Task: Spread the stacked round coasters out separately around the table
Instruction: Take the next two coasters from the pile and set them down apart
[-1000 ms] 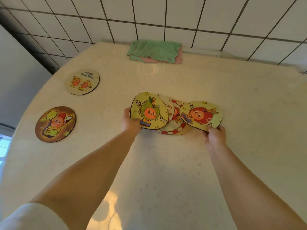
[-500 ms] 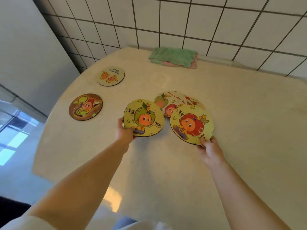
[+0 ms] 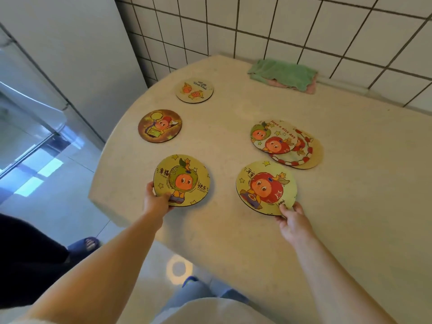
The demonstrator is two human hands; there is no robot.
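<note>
At the near left edge of the round worktop (image 3: 350,183), the left hand (image 3: 156,202) pinches the rim of the green-hooded coaster (image 3: 181,180), thumb on top and fingers underneath, so its grip is closed on that disc; the coaster looks slightly lifted at its near edge, though whether the far edge touches the surface I cannot tell. To its right, well apart, the right hand (image 3: 293,222) pinches the near rim of the red-hooded coaster (image 3: 266,188) in the same way. The step in hand appears to be setting these two down in separate spots, each clear of its neighbours. Two coasters already lie alone further along the left side: the dark brown coaster (image 3: 160,126) and, beyond it, the pale coaster (image 3: 194,90). The remaining stack (image 3: 287,145) sits past the right hand, fanned out but overlapping; it seems to hold three, perhaps more. Next, I judge, both hands should release flat, then go back to that pile and carry its top discs toward the bare right and far parts of the surface. No container is in play here; a folded green cloth (image 3: 282,73) over a pink one lies against the tiled wall (image 3: 280,24).
</note>
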